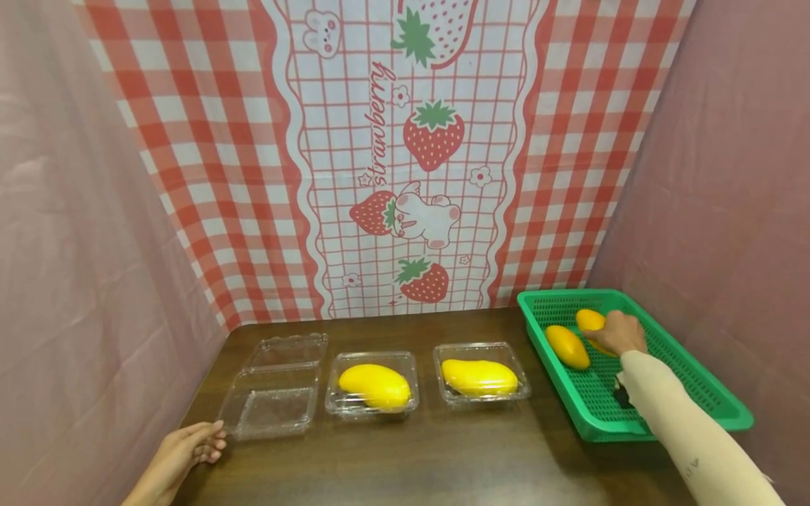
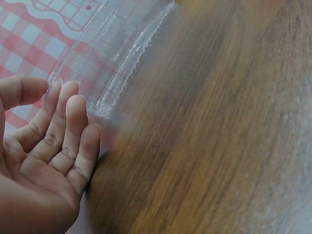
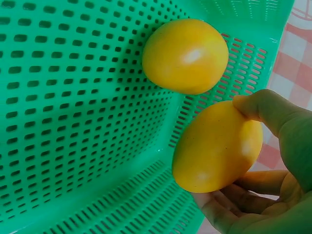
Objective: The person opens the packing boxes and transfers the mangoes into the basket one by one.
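In the green basket (image 1: pixel 588 427) at the right, my right hand (image 1: pixel 623 333) grips a yellow mango (image 3: pixel 217 148), thumb on one side and fingers curled under the other. A second mango (image 1: pixel 567 346) lies beside it in the basket. At the left, my left hand (image 1: pixel 190 448) pinches the near-left corner of a clear plastic clamshell box (image 2: pixel 105 58) between thumb and forefinger. That box lies on the table with its lid (image 1: pixel 287 349) folded back, and nothing is inside.
Two clear boxes with a yellow mango in each, one in the middle (image 1: pixel 375 386) and one to its right (image 1: pixel 481 377), stand on the brown wooden table (image 1: pixel 436 457). A checked strawberry cloth (image 1: pixel 405 154) hangs behind; pink curtains (image 1: pixel 728 176) flank both sides.
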Motion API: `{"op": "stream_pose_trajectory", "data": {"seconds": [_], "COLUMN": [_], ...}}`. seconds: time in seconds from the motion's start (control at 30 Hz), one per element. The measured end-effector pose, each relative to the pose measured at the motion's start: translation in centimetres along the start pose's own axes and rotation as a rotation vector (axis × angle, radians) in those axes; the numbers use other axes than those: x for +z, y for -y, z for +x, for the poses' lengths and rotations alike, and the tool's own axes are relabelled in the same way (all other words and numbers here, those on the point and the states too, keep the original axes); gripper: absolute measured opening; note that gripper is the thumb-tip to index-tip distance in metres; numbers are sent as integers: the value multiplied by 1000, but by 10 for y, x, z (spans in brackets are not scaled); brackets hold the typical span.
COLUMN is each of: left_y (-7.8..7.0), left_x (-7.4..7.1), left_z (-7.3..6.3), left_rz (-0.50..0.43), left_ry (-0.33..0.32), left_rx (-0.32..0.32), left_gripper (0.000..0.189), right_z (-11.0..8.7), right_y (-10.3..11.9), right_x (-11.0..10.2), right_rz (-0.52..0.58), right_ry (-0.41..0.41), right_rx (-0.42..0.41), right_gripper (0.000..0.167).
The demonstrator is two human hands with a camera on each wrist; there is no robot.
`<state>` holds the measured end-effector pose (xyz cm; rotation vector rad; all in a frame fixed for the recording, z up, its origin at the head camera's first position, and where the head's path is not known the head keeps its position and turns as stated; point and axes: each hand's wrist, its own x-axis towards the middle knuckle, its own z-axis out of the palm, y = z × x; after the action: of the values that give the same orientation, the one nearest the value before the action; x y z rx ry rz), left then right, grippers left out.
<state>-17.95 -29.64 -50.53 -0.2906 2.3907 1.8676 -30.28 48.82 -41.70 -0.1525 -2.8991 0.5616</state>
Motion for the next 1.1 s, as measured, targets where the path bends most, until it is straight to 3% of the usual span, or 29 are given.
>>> {"op": "stream_pose_trajectory", "data": {"seconds": [0.37, 0.73, 1.1], "left_y": [1, 1, 4], "left_x": [-2, 0, -3], "left_z": [-1, 1, 1], "left_rz": [12, -15, -18], "left_ry": [1, -4, 15], "left_rx": [-26, -5, -9], "left_gripper": [40, 38, 38], "right_z": [4, 7, 5], "right_y": [-4, -15, -18], "right_x": [4, 11, 15], "right_rz": [-19, -53, -14], "right_ry": [40, 26, 59], "right_rx": [6, -36, 12], "right_gripper": [39, 38, 40]}}
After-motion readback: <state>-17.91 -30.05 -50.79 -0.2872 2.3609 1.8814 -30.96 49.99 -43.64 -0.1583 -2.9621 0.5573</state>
